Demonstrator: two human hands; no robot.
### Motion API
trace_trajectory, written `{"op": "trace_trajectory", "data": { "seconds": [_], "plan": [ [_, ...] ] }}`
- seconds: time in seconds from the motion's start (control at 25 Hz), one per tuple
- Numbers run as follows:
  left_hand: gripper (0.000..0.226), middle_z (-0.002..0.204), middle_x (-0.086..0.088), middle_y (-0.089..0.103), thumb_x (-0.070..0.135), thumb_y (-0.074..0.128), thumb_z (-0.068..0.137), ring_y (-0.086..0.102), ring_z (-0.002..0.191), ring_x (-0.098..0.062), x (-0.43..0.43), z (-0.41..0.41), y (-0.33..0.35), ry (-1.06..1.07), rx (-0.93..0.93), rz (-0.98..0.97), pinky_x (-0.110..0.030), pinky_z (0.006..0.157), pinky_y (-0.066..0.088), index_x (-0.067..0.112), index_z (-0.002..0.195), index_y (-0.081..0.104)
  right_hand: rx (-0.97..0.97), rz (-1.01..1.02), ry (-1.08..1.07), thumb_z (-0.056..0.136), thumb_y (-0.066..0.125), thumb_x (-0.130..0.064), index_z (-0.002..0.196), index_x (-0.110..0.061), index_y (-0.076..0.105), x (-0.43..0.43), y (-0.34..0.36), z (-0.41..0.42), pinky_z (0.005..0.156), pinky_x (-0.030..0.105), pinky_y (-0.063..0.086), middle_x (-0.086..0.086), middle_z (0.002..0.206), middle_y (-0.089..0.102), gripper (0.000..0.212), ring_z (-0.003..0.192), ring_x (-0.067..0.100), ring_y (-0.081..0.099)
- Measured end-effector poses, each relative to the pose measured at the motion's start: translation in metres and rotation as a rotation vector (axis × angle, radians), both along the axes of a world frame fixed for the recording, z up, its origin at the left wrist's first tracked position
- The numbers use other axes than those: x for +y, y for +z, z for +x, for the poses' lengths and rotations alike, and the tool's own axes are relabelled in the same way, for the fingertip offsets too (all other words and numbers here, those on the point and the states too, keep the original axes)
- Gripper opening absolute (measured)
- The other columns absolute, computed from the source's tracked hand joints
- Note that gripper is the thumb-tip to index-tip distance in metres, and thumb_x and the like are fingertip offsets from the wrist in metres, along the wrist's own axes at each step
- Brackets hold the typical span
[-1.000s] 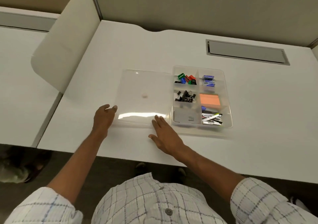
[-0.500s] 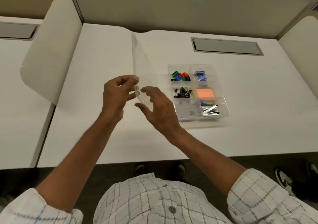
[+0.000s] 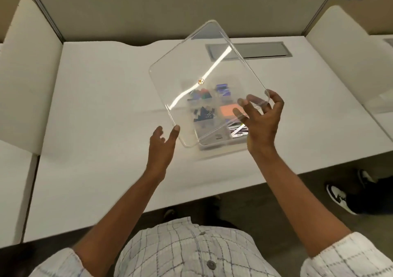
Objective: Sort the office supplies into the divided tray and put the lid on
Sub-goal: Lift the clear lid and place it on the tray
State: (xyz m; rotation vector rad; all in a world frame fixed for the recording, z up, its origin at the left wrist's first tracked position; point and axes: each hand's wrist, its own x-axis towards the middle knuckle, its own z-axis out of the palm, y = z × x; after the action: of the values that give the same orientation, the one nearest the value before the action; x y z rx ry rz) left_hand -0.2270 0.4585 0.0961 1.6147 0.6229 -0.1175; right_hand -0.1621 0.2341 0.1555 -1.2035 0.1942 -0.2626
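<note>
My right hand (image 3: 262, 117) pinches the clear lid (image 3: 207, 81), held tilted above the filled tray (image 3: 221, 147); my left hand (image 3: 163, 140), open, only fingertips its near-left edge. That loose hold could let it slip or seat crooked.

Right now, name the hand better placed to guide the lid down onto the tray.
Right. The right hand grips the lid at its corner directly above the tray; the left hand only touches the lid's near-left edge, beside the tray.
</note>
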Motion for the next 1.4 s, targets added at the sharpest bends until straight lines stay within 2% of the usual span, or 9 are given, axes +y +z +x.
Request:
{"op": "trace_trajectory", "data": {
  "seconds": [0.08, 0.2, 0.28, 0.4, 0.64, 0.84, 1.0, 1.24, 1.4],
  "plan": [
    [0.045, 0.125, 0.004, 0.065, 0.042, 0.064, 0.094, 0.066, 0.115, -0.017, -0.015, 0.005, -0.007, -0.068, -0.076, -0.149, -0.038, 0.099, 0.054, 0.023, 0.134, 0.056, 0.048, 0.022, 0.01, 0.077, 0.084, -0.006, 0.129, -0.026, 0.047, -0.021, -0.012, 0.003, 0.082, 0.046, 0.061, 0.015, 0.121, 0.064, 0.067, 0.11, 0.038, 0.068],
    [0.02, 0.1, 0.009, 0.064, 0.029, 0.063, 0.095, 0.065, 0.092, -0.013, -0.033, 0.024, -0.012, -0.058, -0.137, -0.04, -0.032, 0.086, 0.052, 0.021, 0.113, 0.066, 0.123, -0.101, -0.02, 0.08, 0.083, -0.014, 0.123, -0.02, 0.053, -0.05, -0.037, 0.009, 0.085, 0.051, 0.061, 0.011, 0.118, 0.06, 0.053, 0.102, 0.025, 0.07],
    [0.033, 0.118, 0.009, 0.061, 0.034, 0.062, 0.096, 0.06, 0.108, -0.012, -0.042, 0.032, -0.018, -0.08, -0.069, 0.054, -0.027, 0.089, 0.042, 0.022, 0.126, 0.061, 0.206, -0.349, -0.033, 0.084, 0.081, -0.025, 0.117, -0.016, 0.056, -0.073, -0.053, 0.017, 0.089, 0.049, 0.06, 0.002, 0.109, 0.06, 0.042, 0.089, 0.012, 0.069],
    [0.058, 0.152, 0.005, 0.045, 0.038, 0.059, 0.098, 0.049, 0.133, -0.015, -0.054, 0.044, -0.03, -0.086, 0.021, 0.081, -0.027, 0.1, 0.039, 0.023, 0.151, 0.041, 0.309, -0.769, 0.032, 0.086, 0.075, -0.041, 0.114, -0.014, 0.06, -0.105, -0.075, 0.028, 0.089, 0.034, 0.054, 0.003, 0.113, 0.062, 0.042, 0.102, 0.018, 0.064],
    [0.055, 0.145, -0.004, 0.052, 0.034, 0.056, 0.1, 0.055, 0.126, -0.019, -0.077, 0.062, -0.047, -0.036, 0.034, 0.238, -0.032, 0.107, 0.041, 0.02, 0.151, 0.041, 0.324, -1.014, 0.192, 0.085, 0.078, -0.037, 0.107, -0.01, 0.066, -0.14, -0.102, 0.048, 0.081, 0.029, 0.053, 0.006, 0.106, 0.066, 0.037, 0.09, 0.018, 0.066],
    [0.053, 0.111, -0.004, 0.066, 0.038, 0.062, 0.096, 0.062, 0.1, -0.022, -0.076, 0.071, -0.057, 0.034, 0.035, 0.291, -0.042, 0.1, 0.049, 0.024, 0.145, 0.05, 0.432, -0.812, 0.294, 0.082, 0.081, -0.032, 0.091, -0.017, 0.07, -0.165, -0.111, 0.065, 0.076, 0.027, 0.056, 0.0, 0.085, 0.075, 0.02, 0.073, 0.015, 0.074],
    [0.049, 0.091, 0.002, 0.065, 0.04, 0.07, 0.091, 0.056, 0.069, -0.014, -0.071, 0.07, -0.065, 0.049, 0.009, 0.155, -0.034, 0.074, 0.054, 0.032, 0.138, 0.058, 0.563, -0.462, 0.39, 0.079, 0.085, -0.024, 0.098, -0.012, 0.071, -0.173, -0.118, 0.072, 0.076, 0.029, 0.062, 0.008, 0.085, 0.074, 0.026, 0.069, 0.015, 0.072],
    [0.045, 0.088, 0.006, 0.072, 0.027, 0.079, 0.082, 0.063, 0.08, -0.014, -0.051, 0.085, -0.061, 0.011, 0.154, -0.129, -0.027, 0.071, 0.054, 0.032, 0.125, 0.066, 0.729, -0.329, 0.73, 0.075, 0.087, -0.014, 0.104, -0.006, 0.068, -0.192, -0.118, 0.113, 0.071, 0.025, 0.06, 0.006, 0.085, 0.07, 0.035, 0.074, 0.016, 0.069],
    [0.062, 0.115, -0.005, 0.072, 0.035, 0.084, 0.077, 0.067, 0.103, -0.021, -0.036, 0.12, -0.051, 0.07, 0.211, -0.143, -0.031, 0.081, 0.054, 0.022, 0.132, 0.059, 0.658, -0.44, 0.746, 0.076, 0.086, -0.022, 0.11, -0.004, 0.067, -0.184, -0.1, 0.168, 0.083, 0.032, 0.061, 0.008, 0.092, 0.07, 0.043, 0.081, 0.018, 0.067]
  ]
}}
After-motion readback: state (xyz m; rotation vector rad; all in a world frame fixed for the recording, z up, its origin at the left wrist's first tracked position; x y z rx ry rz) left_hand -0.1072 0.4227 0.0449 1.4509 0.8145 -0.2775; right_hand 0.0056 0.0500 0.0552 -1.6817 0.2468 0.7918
